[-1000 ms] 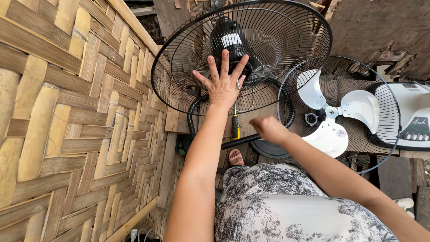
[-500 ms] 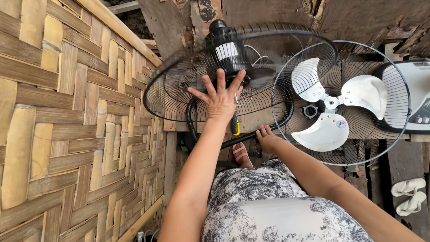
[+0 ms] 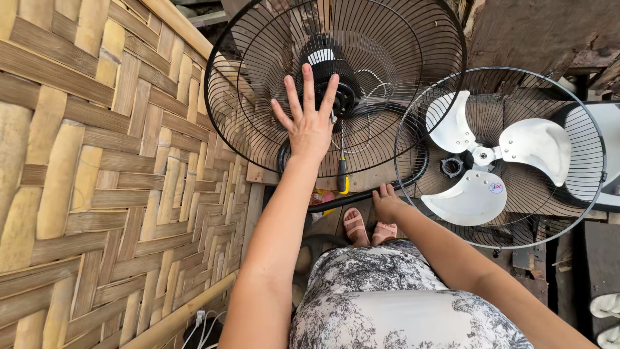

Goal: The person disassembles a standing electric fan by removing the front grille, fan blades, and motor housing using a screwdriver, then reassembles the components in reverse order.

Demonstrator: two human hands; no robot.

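A black wire fan guard (image 3: 258, 84), the rear half of a fan head with the motor (image 3: 329, 77) showing at its centre, stands tilted up in front of a seated person, close beside a woven bamboo wall (image 3: 97, 181). The fingers (image 3: 309, 84) of the left hand (image 3: 311, 126) are spread wide and released, the palm pressed flat against the wires just left of the motor hub, grasping nothing. A screwdriver (image 3: 341, 169) with a black and yellow handle hangs point-up just beside that hand, its tip near the hub; whether it rests in the wires cannot be told. Lower down, the right hand (image 3: 387, 201) curls loosely over a black pole (image 3: 352, 197) that runs slantwise beneath the guard; how firmly those fingers clench it cannot be told. Two feet in pink sandals (image 3: 368, 227) sit just beside that hand, above a lap covered in grey-and-white patterned fabric (image 3: 394, 304). To the right, a second wire guard (image 3: 581, 129) lies flat on wooden boards, overlapping the first guard's edge, and holds a white three-blade propeller (image 3: 491, 155) with a small black ring nut (image 3: 452, 168) beside its hub. A white fan housing (image 3: 607, 155) shows at the right edge. White cables (image 3: 200, 323) trail along the foot of the bamboo wall.
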